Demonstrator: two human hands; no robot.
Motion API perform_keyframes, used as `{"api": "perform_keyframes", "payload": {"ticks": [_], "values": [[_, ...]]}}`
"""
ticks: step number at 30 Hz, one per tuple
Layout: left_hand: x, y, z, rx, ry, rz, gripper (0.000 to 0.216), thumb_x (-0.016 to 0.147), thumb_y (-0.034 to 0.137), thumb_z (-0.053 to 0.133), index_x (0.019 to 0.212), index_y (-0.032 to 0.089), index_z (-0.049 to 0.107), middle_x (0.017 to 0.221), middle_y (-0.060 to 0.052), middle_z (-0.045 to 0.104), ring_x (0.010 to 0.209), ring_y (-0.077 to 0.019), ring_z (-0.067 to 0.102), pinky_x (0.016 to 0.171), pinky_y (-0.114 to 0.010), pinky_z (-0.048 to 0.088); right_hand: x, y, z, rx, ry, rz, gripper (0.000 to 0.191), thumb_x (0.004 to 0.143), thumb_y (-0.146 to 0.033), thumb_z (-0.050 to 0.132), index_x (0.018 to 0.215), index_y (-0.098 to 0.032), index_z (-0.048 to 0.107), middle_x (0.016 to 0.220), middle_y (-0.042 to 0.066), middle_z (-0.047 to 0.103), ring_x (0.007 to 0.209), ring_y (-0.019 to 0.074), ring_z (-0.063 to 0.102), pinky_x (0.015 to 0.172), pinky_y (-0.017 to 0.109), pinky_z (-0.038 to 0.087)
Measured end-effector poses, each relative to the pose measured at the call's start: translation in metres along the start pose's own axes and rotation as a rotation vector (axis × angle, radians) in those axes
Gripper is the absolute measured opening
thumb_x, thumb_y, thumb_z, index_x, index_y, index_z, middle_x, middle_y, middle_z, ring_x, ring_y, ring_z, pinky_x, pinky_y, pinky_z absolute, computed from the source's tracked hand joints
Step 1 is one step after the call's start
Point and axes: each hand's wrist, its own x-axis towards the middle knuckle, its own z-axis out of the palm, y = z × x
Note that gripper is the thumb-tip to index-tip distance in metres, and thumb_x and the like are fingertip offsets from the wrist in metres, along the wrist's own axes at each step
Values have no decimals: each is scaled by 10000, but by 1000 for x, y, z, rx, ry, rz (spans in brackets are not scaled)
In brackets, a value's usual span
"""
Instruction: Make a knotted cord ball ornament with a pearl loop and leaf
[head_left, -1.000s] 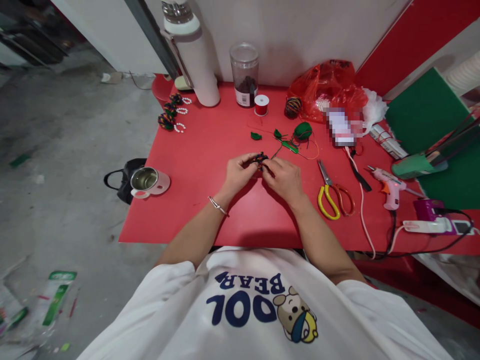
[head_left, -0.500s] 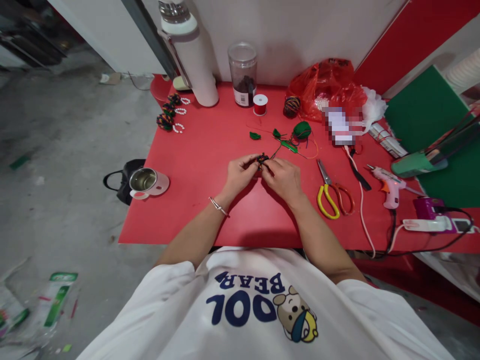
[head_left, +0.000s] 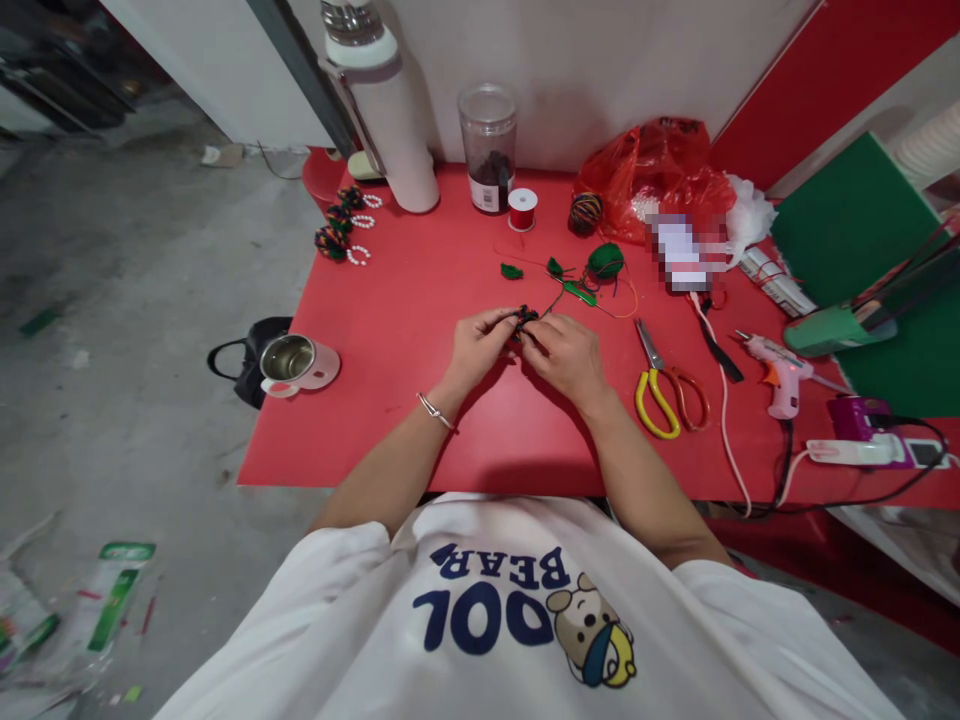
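A small dark multicoloured yarn piece (head_left: 526, 316) is pinched between both hands above the red table (head_left: 390, 330). My left hand (head_left: 480, 348), a bracelet on its wrist, grips the piece from the left with thumb and forefinger. From the right, my right hand (head_left: 562, 355) has its fingers closed at the piece's edge. A strand runs up from the work toward a green-handled hook (head_left: 579, 292). Beyond lie a green yarn ball (head_left: 604, 261) and a small green yarn piece (head_left: 511, 271). Exact fingertip contact is partly hidden.
Scissors (head_left: 658, 385) and a pink glue gun (head_left: 778, 372) with cords lie to the right. A mug (head_left: 319, 366) stands near the left edge. Finished-looking yarn pieces with beads (head_left: 332, 240), a flask (head_left: 397, 130), a jar (head_left: 487, 150) and a red bag (head_left: 652, 175) line the back.
Both hands stay in nearly the same place on the yarn piece, with only slight finger movement. The view has shifted a little.
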Motion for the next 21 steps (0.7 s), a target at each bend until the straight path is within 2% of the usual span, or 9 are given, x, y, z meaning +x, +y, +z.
{"api": "perform_keyframes", "payload": {"ticks": [3,6,9,12,17,21], "values": [[1,-2,-2,-57,-23,-7,326,732,429,869,904,157,814,732,-17,736,538,-107,634,490,-234,575,0,-2,-2,13,-9,-19,288,1061,-264,523,1017,-200,800,960,105,760,917,227,654,806,344,475],[3,-3,-5,-104,-65,-18,354,712,433,895,929,172,795,749,-15,736,538,-109,638,493,-244,584,0,-4,-2,49,11,0,301,1072,-291,522,1081,-216,813,967,103,743,938,227,654,822,347,496],[5,-3,-8,-165,-72,-37,336,735,415,871,946,172,771,713,-9,718,486,-119,625,457,-264,572,0,-6,-2,140,67,22,309,1072,-294,522,1186,-231,803,1038,102,755,970,214,678,872,344,529],[8,-3,-10,-200,-57,-56,295,741,393,847,907,169,751,699,-15,724,436,-123,602,420,-272,552,0,-7,-3,206,144,79,312,1067,-278,510,1195,-233,791,1093,109,770,991,214,705,897,352,559],[8,-2,-7,-197,-47,-41,236,746,343,830,892,170,763,767,-35,760,524,-124,645,479,-258,589,1,-8,-5,222,183,189,297,1077,-344,517,1163,-230,777,1008,99,758,856,199,684,763,321,552],[3,1,-5,-189,-96,-52,275,733,341,833,934,166,766,738,-22,736,489,-126,631,465,-275,592,1,-7,-2,247,182,173,283,1072,-384,560,1095,-208,781,902,74,731,757,178,636,737,310,519]]}}
